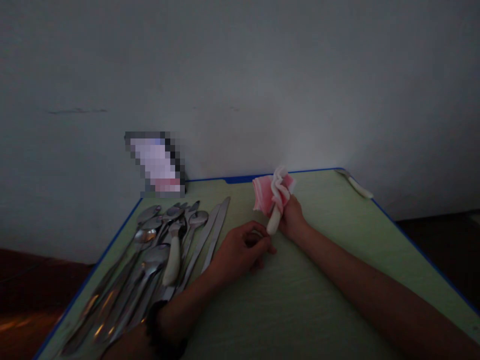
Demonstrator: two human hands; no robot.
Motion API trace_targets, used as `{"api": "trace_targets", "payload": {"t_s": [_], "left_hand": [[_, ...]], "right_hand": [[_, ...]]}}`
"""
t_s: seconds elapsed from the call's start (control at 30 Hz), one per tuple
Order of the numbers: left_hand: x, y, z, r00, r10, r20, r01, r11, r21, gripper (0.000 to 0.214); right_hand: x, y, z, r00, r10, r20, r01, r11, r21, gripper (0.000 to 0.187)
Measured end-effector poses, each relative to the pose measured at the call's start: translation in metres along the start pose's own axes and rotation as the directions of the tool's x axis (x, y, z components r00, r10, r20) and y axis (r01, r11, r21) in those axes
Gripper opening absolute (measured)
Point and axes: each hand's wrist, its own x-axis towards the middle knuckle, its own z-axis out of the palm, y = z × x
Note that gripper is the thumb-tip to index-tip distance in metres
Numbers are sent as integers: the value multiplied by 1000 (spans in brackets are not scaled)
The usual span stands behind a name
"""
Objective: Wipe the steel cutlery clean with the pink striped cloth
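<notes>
White-handled utensil [275, 219] was over the green table [300, 310], far end bundled in a pink cloth [263, 192] the right hand [294, 220] clutched; left hand [245, 248] pinched the handle tip, probably just to stop it twisting.

green table [318, 300] | metal cutlery [155, 256]: left | propped device [155, 162]: far-left | white-handled utensil [360, 188]: far-right

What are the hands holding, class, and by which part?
A white-handled utensil: the right hand grips its far part through a pink-and-white cloth; the left hand seems to pinch the handle's end.
</notes>
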Motion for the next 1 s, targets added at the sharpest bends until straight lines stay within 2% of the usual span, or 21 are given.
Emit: {"api": "trace_targets", "payload": {"t_s": [0.27,0.47,0.67,0.87,0.93,1.0], "left_hand": [[0,1,1,1000,13,-3,-13,1000,-3,17],[0,0,1,1000,6,-4,-6,1000,3,20],[0,2,2,999,-35,-18,36,998,41,24],[0,2,4,999,-36,-13,38,991,132,27],[-1,2,4,999,-31,-13,33,979,199,29],[-3,2,3,999,-12,-35,19,974,225,30]], "right_hand": [[-3,-1,1,999,31,-12,-31,999,19,20],[-5,-2,3,1000,4,25,-4,1000,-15,23],[-12,-5,6,999,2,50,4,992,-124,32],[-12,1,2,969,-76,233,160,918,-363,31],[-11,-1,0,951,-40,306,166,903,-396,26],[-8,-4,-3,934,35,356,108,922,-372,23]]}}
